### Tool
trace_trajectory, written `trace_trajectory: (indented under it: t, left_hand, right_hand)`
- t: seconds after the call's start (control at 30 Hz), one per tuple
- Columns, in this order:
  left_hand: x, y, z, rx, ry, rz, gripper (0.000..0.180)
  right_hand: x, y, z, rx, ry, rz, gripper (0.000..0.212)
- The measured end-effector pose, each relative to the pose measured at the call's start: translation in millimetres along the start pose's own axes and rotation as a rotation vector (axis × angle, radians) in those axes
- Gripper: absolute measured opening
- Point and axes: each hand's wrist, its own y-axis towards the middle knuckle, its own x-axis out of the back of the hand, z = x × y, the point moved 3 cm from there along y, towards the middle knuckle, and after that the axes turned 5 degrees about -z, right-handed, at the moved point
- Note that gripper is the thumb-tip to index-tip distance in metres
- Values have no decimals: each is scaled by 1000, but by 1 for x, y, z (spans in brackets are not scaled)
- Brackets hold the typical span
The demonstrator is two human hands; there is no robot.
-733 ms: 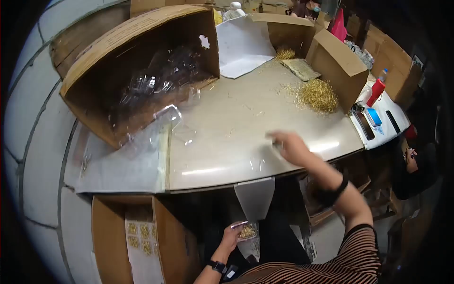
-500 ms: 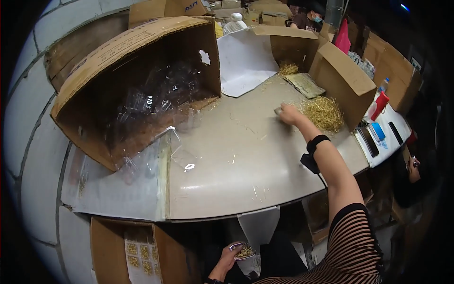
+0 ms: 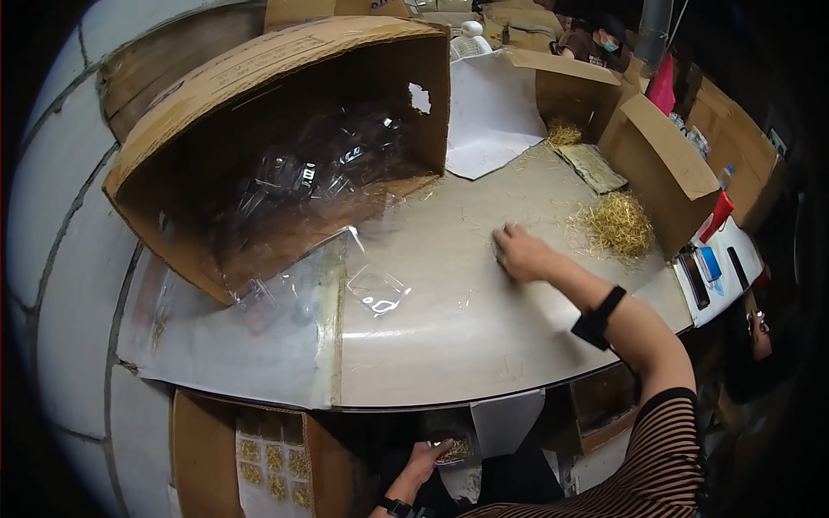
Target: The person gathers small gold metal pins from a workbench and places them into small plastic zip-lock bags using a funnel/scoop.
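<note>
Down at the lower edge, below the table, my left hand [image 3: 423, 459] grips a small clear plastic box [image 3: 458, 450] with thin gold-coloured metal pieces inside. My right hand [image 3: 525, 254] reaches over the middle of the table, its fingers closed around something small and greyish that is too blurred to name. To the right of that hand lies a loose heap of thin gold pieces [image 3: 618, 226], with a few strays around it. A single clear plastic box [image 3: 377, 292] rests on the tabletop left of my right hand.
At left a big cardboard box [image 3: 285, 78] lies on its side, holding many clear plastic boxes [image 3: 302, 177]. A carton [image 3: 203, 457] below holds several filled boxes. Cardboard panels [image 3: 665, 155] border the heap; a flat packet [image 3: 591, 167] lies beyond it. A person [image 3: 596, 45] is behind.
My right hand has moved left and nearer, away from the gold heap, its fingers still closed. The view has shifted slightly. My left hand keeps its grip on the box.
</note>
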Motion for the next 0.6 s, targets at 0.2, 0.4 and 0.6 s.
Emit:
trace_trajectory:
  t: [0.2,0.4,0.6]
  left_hand:
    - [11,5,5,69,-97,-3,15]
    - [12,13,10,29,30,6,17]
    - [5,4,9,41,36,-24,17]
  right_hand:
    - [24,18,-31,-63,194,14,46]
    - [-3,76,-82,-263,-27,-32,55]
    - [1,11,68,22,-30,196,65]
